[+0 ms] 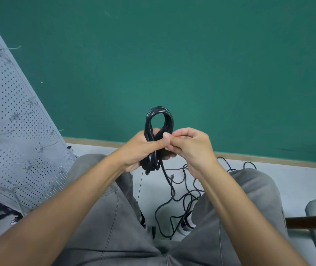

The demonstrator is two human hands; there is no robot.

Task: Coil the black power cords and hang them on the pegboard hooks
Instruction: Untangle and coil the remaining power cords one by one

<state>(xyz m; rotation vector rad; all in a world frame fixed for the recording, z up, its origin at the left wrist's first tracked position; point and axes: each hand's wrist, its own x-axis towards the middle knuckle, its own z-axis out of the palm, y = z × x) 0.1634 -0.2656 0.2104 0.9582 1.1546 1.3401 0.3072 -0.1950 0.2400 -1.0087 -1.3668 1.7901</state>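
1. Black cord bundle (158, 135) sits upright in the left hand (141, 150), whose fingers and thumb are wrapped round its middle; one loop stands above the fist and a free tail hangs down toward the floor.
2. Right hand (189, 145) meets the left at the bundle with fingertips curled, apparently pinching a strand there, though the strand itself is hidden behind the fingers.
3. Likely trouble: the stiff loops may spring apart if the left grip eases while the tail is being wound, since nothing ties them yet.
4. That tail runs down into the loose cords (182, 191) tangled on the floor between the feet; pulling it up could drag a knot or a plug (172, 176) along and snag.
5. Pegboard (17, 131) leans off to the left, well apart from the hands. Its hooks (57, 130) look thin, so a fat bundle may slip off.
6. Grey-trousered knees (249, 189) flank the floor tangle and crowd the reach down.
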